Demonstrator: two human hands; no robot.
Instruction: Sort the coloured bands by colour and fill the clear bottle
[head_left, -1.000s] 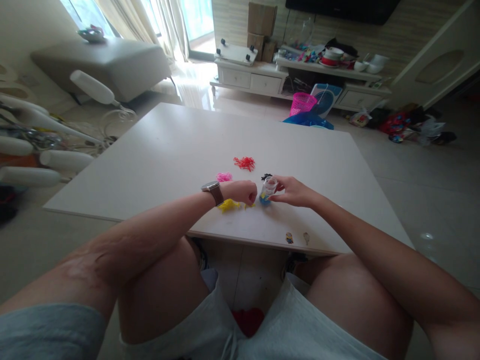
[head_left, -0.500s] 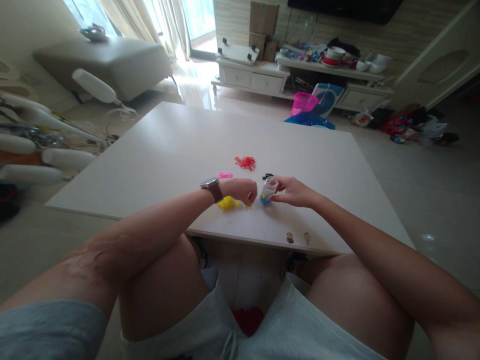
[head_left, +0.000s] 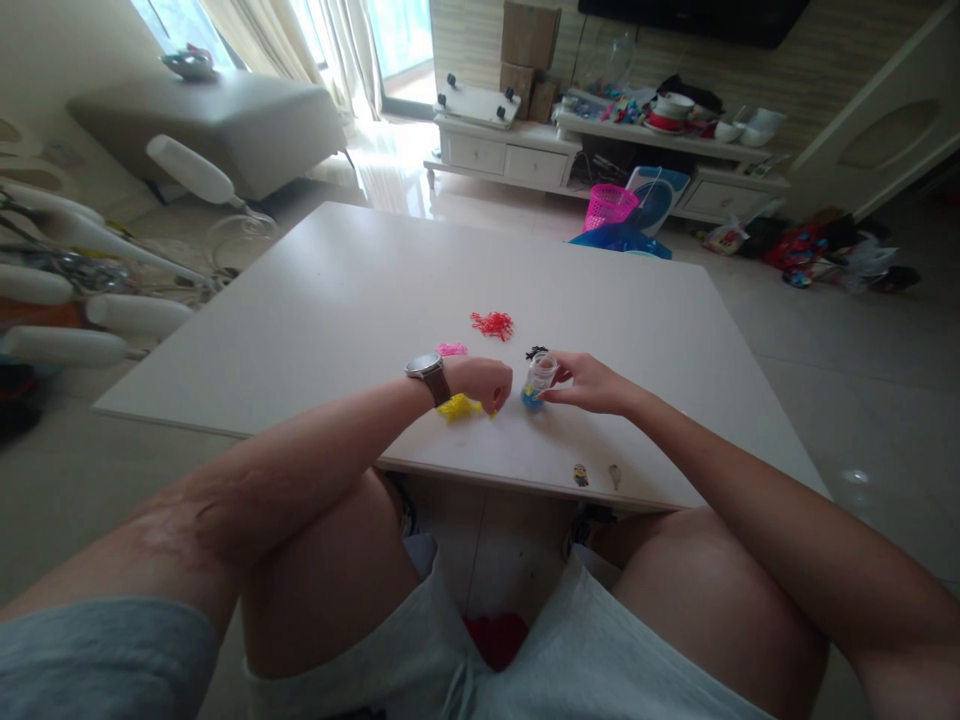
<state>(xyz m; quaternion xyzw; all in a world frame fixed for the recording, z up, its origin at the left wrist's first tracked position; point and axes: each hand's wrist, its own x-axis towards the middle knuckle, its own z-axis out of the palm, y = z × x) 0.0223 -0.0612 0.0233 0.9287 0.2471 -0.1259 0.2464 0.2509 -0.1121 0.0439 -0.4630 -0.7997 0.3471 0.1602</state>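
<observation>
A small clear jar [head_left: 537, 378] stands on the white table [head_left: 375, 280], blue with some yellow in its lower part. Around its right side curl the fingers of my right hand [head_left: 589, 385], gripping it. My left hand [head_left: 487, 383], a watch [head_left: 424, 366] on its wrist, is just left of the jar with its fingers pinched together and pointing down. Small yellow pieces lie at these fingertips; whether one is between them I cannot make out. A pile of yellow plastic pieces [head_left: 456, 408] is partly hidden by this hand.
Beyond my hands are a red pile [head_left: 492, 325], a pink pile [head_left: 451, 350] and a black pile [head_left: 535, 352] of similar pieces. Near the front edge lie a cartoon figure charm [head_left: 580, 475] and a small light-coloured item [head_left: 615, 476]. A pink basket [head_left: 609, 206] stands past the table.
My left fingertips have dipped slightly toward the small yellow pieces, and the wrist has turned a little. My right hand keeps its grip on the jar in the same place.
</observation>
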